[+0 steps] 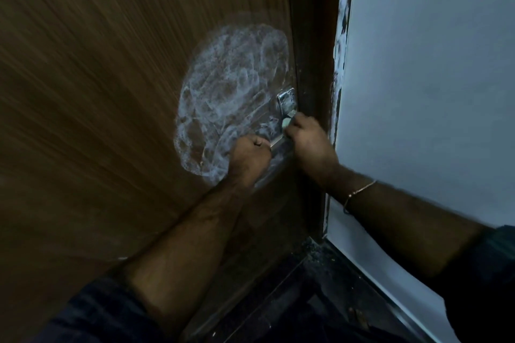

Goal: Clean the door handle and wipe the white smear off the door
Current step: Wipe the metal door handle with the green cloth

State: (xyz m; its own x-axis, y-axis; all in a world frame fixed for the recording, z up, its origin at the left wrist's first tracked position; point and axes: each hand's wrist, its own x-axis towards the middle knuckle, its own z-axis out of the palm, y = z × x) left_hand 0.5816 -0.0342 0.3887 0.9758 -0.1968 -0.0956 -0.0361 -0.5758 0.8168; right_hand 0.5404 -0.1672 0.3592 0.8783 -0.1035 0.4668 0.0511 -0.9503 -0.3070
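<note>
On the brown door [111,92], the rigid, likely slick metal handle [285,103] sits right of the white smear [231,97]; the left hand [249,156] grips its lever end while the right hand [309,142] pinches a pale pad [286,122] against it.

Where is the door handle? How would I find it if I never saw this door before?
Look at the big brown wooden door and find the round white smear near its right edge. The door handle sits at the smear's lower right, between the left hand and the right hand. It is the only shiny silver metal thing there.
</note>
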